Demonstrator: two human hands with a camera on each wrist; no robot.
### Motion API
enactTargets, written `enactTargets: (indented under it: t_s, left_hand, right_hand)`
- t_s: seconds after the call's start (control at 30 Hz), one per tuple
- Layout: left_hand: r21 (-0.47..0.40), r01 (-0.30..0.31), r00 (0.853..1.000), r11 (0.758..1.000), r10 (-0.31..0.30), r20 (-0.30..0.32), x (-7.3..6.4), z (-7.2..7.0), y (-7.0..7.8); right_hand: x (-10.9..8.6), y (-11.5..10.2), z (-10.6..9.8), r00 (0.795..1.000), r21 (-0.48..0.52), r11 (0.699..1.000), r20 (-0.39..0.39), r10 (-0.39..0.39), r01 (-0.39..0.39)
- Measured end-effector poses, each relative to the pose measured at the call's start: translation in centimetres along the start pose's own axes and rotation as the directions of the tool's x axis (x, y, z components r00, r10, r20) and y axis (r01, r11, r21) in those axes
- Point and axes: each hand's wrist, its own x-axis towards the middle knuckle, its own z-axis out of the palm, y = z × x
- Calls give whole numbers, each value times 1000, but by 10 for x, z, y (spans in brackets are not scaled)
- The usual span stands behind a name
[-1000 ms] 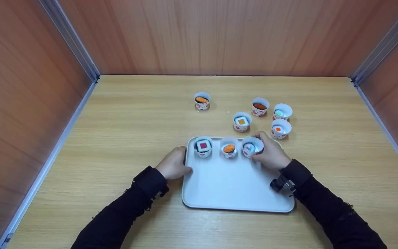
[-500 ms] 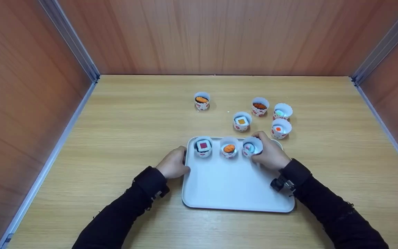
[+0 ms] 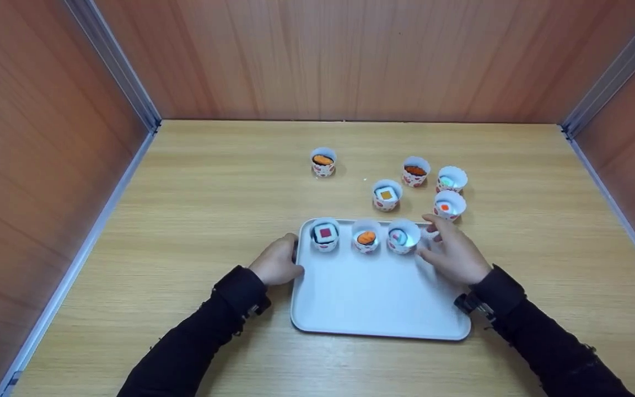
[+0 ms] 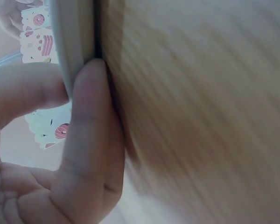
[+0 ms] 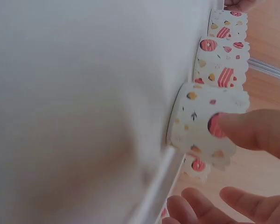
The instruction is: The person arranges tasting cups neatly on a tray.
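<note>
My left hand [image 3: 278, 263] pinches the left rim of a white tray [image 3: 378, 298], thumb above and fingers under the edge, as the left wrist view shows. Along the tray's far side stand three paper cups in a row: one with a white block with a red square [image 3: 325, 234], a middle one with an orange piece [image 3: 366, 237], and a right one with a pale round piece [image 3: 402, 237]. Just right of that last cup, my right hand [image 3: 456, 252] has its thumb and fingers spread apart. In the right wrist view the thumb [image 5: 252, 130] lies close by the cup's printed wall.
Beyond the tray stand more printed cups: one with an orange piece [image 3: 323, 162], one with a white-and-yellow block [image 3: 387, 195], one with a brown-red piece [image 3: 415, 171], and two at right [image 3: 452, 179]. Wooden panels [image 3: 345, 60] close the table's back and sides.
My right hand has let go of the right cup on the tray and drawn off to the right, fingers spreading. The left hand stays on the tray's rim.
</note>
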Motion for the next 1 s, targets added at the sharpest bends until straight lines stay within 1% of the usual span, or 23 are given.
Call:
enactTargets:
  t_s: [0.1,0.2,0.4,0.47,0.57,0.67,0.87,1.0]
  left_hand:
    - [6,-5,1000,1000,5,-4,0,0,1]
    - [-5,-16,1000,1000,16,-10,0,0,1]
    - [3,-49,999,999,49,-22,-1,0,-1]
    - [6,-56,998,998,56,-25,-1,0,-1]
    - [-5,-36,999,999,36,-24,-1,-1,-1]
    - [-16,-19,999,1000,19,-26,0,0,0]
    - [-15,-17,999,1000,17,-30,2,-1,-1]
    - [-1,-20,1000,1000,20,-24,3,-3,-1]
  right_hand:
    - [-9,5,-8,999,-48,999,-31,16,-17]
    - [-17,13,-15,999,-50,998,-14,47,-48]
    - [-28,29,-21,998,-49,997,-14,60,-61]
    - [-31,34,-21,998,-26,997,3,70,-70]
    - [-32,38,-20,992,36,993,62,110,-112]
    - [-32,40,-18,987,76,988,95,127,-135]
    - [-30,43,-15,991,16,995,88,98,-100]
    - [-29,42,-15,990,18,994,98,102,-105]
